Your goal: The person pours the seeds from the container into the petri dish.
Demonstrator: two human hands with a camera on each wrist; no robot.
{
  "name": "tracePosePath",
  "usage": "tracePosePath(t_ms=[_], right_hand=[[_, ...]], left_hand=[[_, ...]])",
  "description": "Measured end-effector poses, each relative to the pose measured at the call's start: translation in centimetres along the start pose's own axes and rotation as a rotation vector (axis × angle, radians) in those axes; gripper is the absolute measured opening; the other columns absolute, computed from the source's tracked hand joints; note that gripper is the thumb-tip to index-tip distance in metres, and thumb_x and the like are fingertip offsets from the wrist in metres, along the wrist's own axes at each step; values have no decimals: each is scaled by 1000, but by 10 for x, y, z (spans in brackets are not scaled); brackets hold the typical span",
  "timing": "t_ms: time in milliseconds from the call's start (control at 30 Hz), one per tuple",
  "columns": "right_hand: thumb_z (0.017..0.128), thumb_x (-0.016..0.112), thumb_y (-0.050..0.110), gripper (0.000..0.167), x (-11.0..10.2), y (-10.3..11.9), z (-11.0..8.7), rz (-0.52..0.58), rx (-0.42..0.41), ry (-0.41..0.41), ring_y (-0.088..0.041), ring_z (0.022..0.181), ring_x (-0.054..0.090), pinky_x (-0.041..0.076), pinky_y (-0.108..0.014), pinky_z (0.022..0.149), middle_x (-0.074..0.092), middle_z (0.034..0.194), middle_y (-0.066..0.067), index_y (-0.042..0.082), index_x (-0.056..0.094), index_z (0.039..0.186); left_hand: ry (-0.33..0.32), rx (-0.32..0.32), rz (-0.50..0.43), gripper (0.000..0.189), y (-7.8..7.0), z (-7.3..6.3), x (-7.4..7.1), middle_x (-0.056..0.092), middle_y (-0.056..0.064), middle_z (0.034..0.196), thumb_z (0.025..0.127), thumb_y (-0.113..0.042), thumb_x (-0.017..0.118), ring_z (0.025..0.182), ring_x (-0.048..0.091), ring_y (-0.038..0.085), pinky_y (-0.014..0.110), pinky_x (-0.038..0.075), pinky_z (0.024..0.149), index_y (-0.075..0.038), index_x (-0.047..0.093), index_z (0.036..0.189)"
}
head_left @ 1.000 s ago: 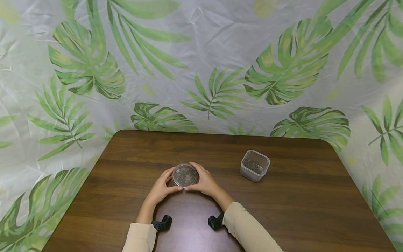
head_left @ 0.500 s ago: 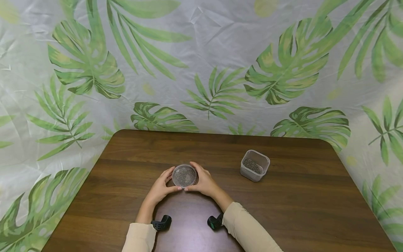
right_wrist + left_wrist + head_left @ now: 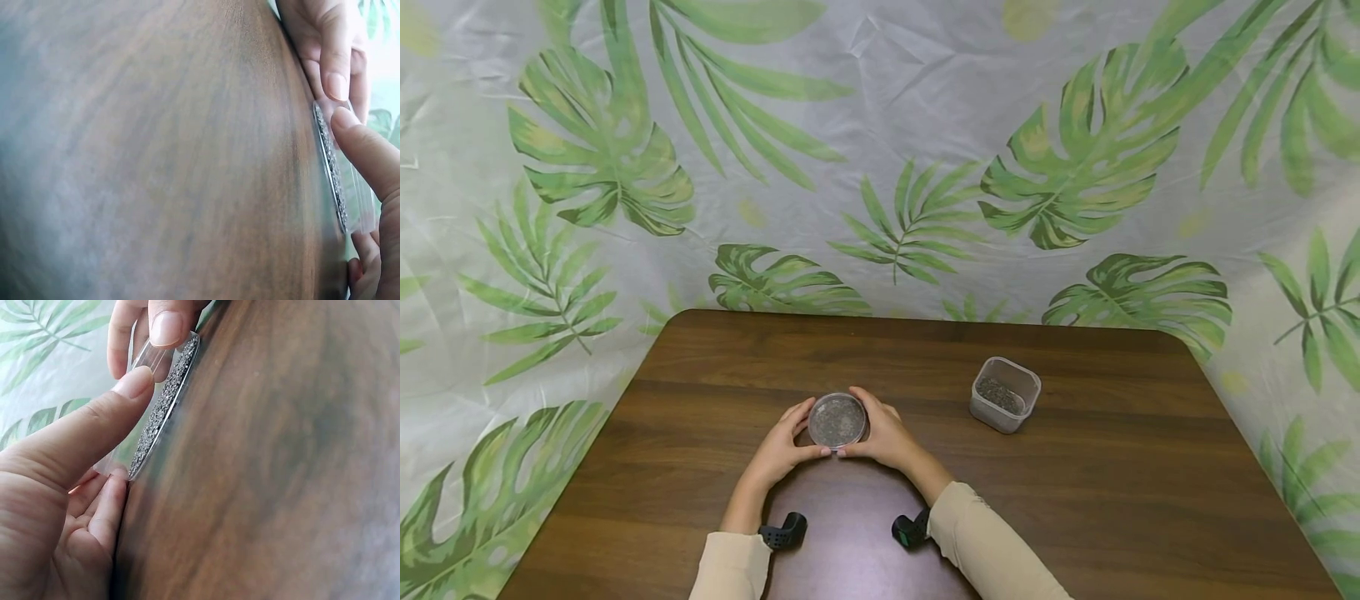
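Note:
A round clear plastic container (image 3: pixel 837 421) stands on the table between both hands, with a low layer of grey granules (image 3: pixel 164 403) in its bottom. My left hand (image 3: pixel 778 454) grips its left side, the thumb in front and the fingers curved round behind. From the right, my right hand (image 3: pixel 889 435) holds it the same way. The two thumb tips nearly meet at the near side. In the right wrist view the container (image 3: pixel 362 203) sits upright at the table surface, its clear upper wall rising above the granules.
To the right stands a squarish translucent tub (image 3: pixel 989 413) without a lid, dark grains lying in its bottom. The brown wooden table (image 3: pixel 1112 467) ends at the back against a leaf-print curtain (image 3: pixel 917 108). Black wrist cameras (image 3: pixel 784 532) sit on both wrists.
The top of the round container has shifted slightly toward the person and to the left. Both hands keep their grip, and the squarish tub stays in place.

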State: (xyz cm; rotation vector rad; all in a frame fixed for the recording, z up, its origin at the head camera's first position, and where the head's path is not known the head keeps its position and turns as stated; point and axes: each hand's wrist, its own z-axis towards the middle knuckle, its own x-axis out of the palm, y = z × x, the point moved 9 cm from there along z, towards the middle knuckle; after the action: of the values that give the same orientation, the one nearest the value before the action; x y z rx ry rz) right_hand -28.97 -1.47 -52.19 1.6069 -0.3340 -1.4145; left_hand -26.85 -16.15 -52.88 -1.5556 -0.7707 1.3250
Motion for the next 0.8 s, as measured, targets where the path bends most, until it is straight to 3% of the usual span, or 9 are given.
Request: tracePosePath(t_ms=[200, 433, 700, 800], right_hand=[[62, 79, 46, 100, 0, 0, 0, 1, 1, 4, -31, 122, 33, 29, -52, 97, 36, 139, 0, 18, 26, 142], [65, 79, 39, 97, -4, 3, 0, 97, -28, 7, -23, 123, 36, 32, -46, 98, 36, 138, -5, 11, 26, 141], [82, 64, 40, 77, -14, 2, -2, 127, -38, -38, -22, 125, 33, 31, -39, 101, 32, 140, -8, 9, 25, 141], [87, 57, 40, 69, -21, 6, -5, 138, -55, -58, -25, 125, 33, 31, -44, 100, 29, 142, -8, 12, 25, 142]], left_hand=[[-1, 5, 9, 89, 0, 0, 0, 28, 16, 140, 68, -19, 78, 124, 35, 30, 36, 31, 101, -4, 28, 140], [-10, 16, 40, 90, -1, 0, 0, 29, 16, 140, 68, -19, 79, 124, 34, 32, 38, 30, 101, -3, 28, 140], [-14, 54, 10, 84, -33, -10, -2, 27, 28, 137, 71, -9, 77, 121, 34, 42, 45, 30, 99, 9, 27, 136], [-20, 72, -6, 79, -36, -10, -4, 27, 31, 135, 75, -9, 73, 120, 34, 44, 47, 29, 99, 12, 26, 135]])
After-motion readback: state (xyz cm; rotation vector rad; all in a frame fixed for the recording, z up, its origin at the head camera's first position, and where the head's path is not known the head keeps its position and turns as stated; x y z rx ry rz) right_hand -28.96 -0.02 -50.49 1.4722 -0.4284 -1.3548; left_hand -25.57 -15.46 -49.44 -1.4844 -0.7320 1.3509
